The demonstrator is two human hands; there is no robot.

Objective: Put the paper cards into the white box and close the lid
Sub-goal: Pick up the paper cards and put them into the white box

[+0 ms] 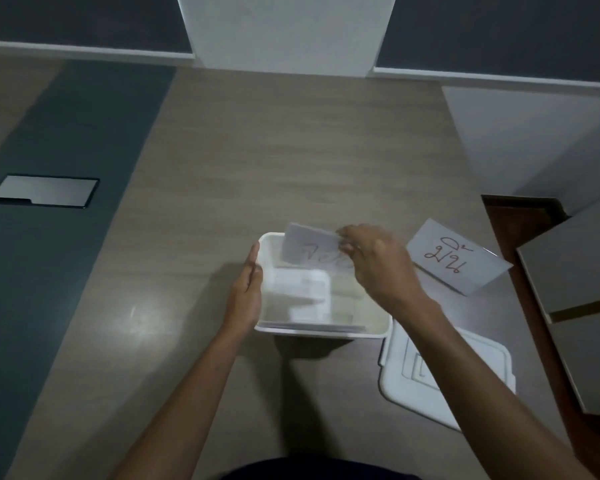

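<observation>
Here, the right hand (374,265) pinches a white rectangular paper card with red handwriting (309,251) by its right edge, thumb and fingertips pressed together on the paper. The card is tilted, its lower edge dipping past the far rim of the open white rectangular plastic box (326,332), so it hangs partly inside the box, just left of the right grip. The writing on it is blurred and cannot be read.

The left hand (246,292) lies flat against the box's left wall, fingers straight and close together, thumb at the rim; this grip is spread against the side, not closed around anything. The box stands between the two hands on the pale wood-grain surface (291,150). Inside it, below the held card, lie pale sheets, probably more cards, too blurred to count.

A second white paper card with red handwriting (458,259) lies flat on the surface to the right of the right grip, apart from the box. The white plastic lid with a moulded rectangular recess (471,372) lies nearer the person than the right grip, partly under the right forearm, its corner just beside the box's near right corner.

Far to the left of the left grip, a flat dark-framed rectangular panel (44,191) sits in a dark grey strip of the surface.
</observation>
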